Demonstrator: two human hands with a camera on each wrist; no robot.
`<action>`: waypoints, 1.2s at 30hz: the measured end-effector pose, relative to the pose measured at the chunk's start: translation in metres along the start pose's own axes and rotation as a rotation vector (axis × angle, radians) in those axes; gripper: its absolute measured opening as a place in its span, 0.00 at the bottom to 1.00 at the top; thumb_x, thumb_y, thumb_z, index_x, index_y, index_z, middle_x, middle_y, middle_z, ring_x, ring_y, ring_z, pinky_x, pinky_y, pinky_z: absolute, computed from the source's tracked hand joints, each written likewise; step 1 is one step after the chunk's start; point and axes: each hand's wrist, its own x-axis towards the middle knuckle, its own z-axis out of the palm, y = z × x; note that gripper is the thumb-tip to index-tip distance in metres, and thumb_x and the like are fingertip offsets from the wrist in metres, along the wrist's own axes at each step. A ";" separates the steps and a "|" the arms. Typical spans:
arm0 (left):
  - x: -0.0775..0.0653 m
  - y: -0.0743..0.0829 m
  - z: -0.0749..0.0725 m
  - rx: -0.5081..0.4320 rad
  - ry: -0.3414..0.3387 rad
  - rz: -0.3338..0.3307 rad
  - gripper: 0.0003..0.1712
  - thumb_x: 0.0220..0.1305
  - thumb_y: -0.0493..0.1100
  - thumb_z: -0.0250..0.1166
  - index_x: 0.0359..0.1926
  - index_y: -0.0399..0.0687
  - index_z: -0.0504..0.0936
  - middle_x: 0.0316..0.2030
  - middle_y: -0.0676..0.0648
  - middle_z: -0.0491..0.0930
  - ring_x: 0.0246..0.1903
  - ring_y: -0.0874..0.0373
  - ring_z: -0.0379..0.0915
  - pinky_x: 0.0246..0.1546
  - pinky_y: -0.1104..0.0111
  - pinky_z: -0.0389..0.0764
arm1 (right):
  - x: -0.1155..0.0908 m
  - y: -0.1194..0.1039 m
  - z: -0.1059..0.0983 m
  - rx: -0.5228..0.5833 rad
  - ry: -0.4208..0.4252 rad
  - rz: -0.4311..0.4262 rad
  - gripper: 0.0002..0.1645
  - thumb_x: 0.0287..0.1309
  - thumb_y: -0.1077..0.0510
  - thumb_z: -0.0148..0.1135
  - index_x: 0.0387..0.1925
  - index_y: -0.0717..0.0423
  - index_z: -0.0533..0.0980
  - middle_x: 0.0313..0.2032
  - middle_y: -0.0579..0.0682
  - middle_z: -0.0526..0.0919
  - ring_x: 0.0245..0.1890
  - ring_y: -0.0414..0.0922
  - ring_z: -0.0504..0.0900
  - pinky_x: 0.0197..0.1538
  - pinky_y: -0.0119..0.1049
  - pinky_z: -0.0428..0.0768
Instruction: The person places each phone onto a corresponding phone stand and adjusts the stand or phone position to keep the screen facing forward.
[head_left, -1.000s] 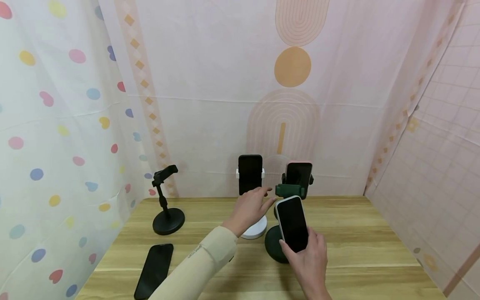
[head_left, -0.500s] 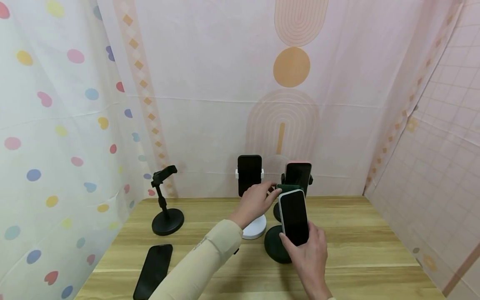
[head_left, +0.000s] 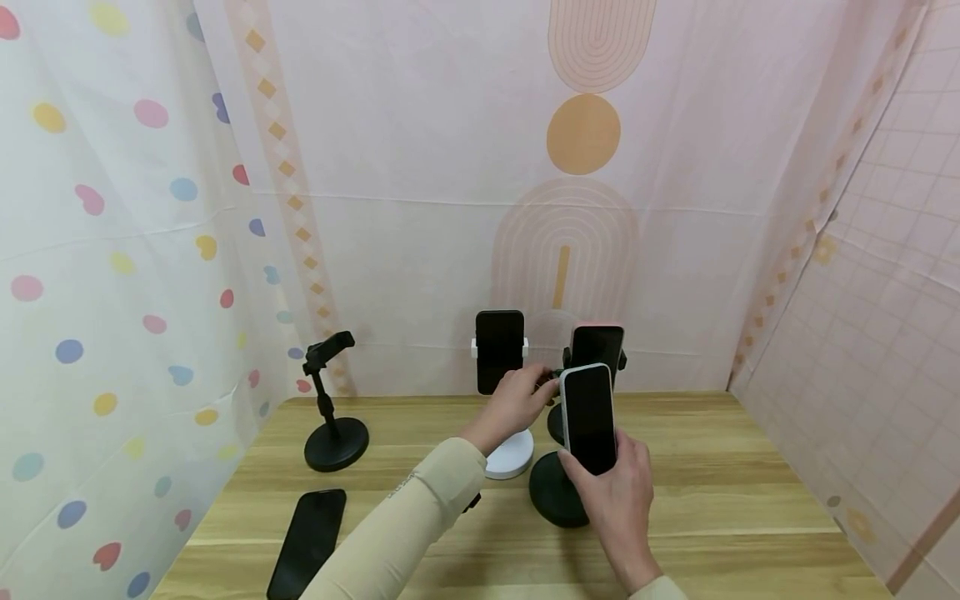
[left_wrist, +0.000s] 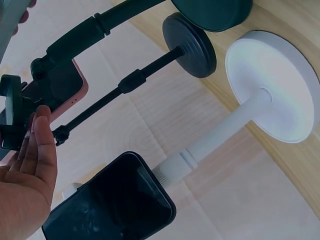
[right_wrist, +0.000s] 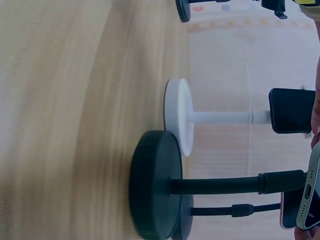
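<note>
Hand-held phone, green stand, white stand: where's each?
Hand-held phone (head_left: 588, 417), head view, on its dark screen.
Green stand (right_wrist: 220, 186), right wrist view, on its pole.
White stand (left_wrist: 220, 132), left wrist view, on its pole.

Free tabletop (head_left: 735, 483) right of the green stand (head_left: 551, 496), 2 stands (head_left: 512, 455) behind it.

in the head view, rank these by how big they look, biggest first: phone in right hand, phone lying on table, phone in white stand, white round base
1. Held phone and lying phone: too alike to rank.
2. Mounted phone.
3. White round base, partly hidden.
</note>
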 end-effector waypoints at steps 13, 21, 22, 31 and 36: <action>-0.001 -0.001 0.003 0.006 0.026 -0.001 0.14 0.77 0.43 0.54 0.53 0.40 0.79 0.40 0.47 0.83 0.37 0.58 0.81 0.40 0.66 0.80 | 0.015 -0.017 0.002 0.061 -0.052 0.015 0.47 0.47 0.40 0.77 0.60 0.65 0.72 0.51 0.61 0.73 0.47 0.55 0.74 0.49 0.53 0.72; -0.001 -0.003 0.002 0.040 0.044 0.018 0.12 0.76 0.42 0.53 0.50 0.43 0.80 0.35 0.50 0.83 0.35 0.60 0.79 0.37 0.67 0.78 | 0.021 -0.023 0.005 0.071 -0.083 0.033 0.45 0.48 0.39 0.76 0.59 0.64 0.73 0.50 0.60 0.73 0.46 0.54 0.73 0.47 0.52 0.71; -0.002 -0.003 0.002 0.038 0.043 0.020 0.12 0.76 0.42 0.53 0.51 0.43 0.80 0.36 0.50 0.83 0.35 0.59 0.79 0.37 0.67 0.79 | 0.022 -0.024 0.005 0.068 -0.087 0.037 0.46 0.48 0.38 0.76 0.59 0.64 0.73 0.50 0.59 0.73 0.46 0.54 0.73 0.47 0.51 0.71; -0.002 -0.004 0.000 0.004 0.044 0.086 0.14 0.75 0.39 0.54 0.57 0.43 0.78 0.45 0.45 0.84 0.42 0.56 0.82 0.44 0.66 0.80 | 0.026 -0.026 0.007 0.065 -0.077 0.017 0.47 0.48 0.38 0.76 0.60 0.64 0.73 0.47 0.60 0.73 0.43 0.54 0.72 0.44 0.50 0.72; -0.004 -0.008 0.000 0.009 0.045 0.133 0.18 0.72 0.36 0.57 0.61 0.45 0.76 0.47 0.47 0.83 0.43 0.57 0.82 0.45 0.68 0.80 | 0.027 -0.024 0.008 0.065 -0.074 0.008 0.46 0.48 0.38 0.76 0.59 0.65 0.73 0.46 0.60 0.73 0.43 0.54 0.72 0.44 0.50 0.71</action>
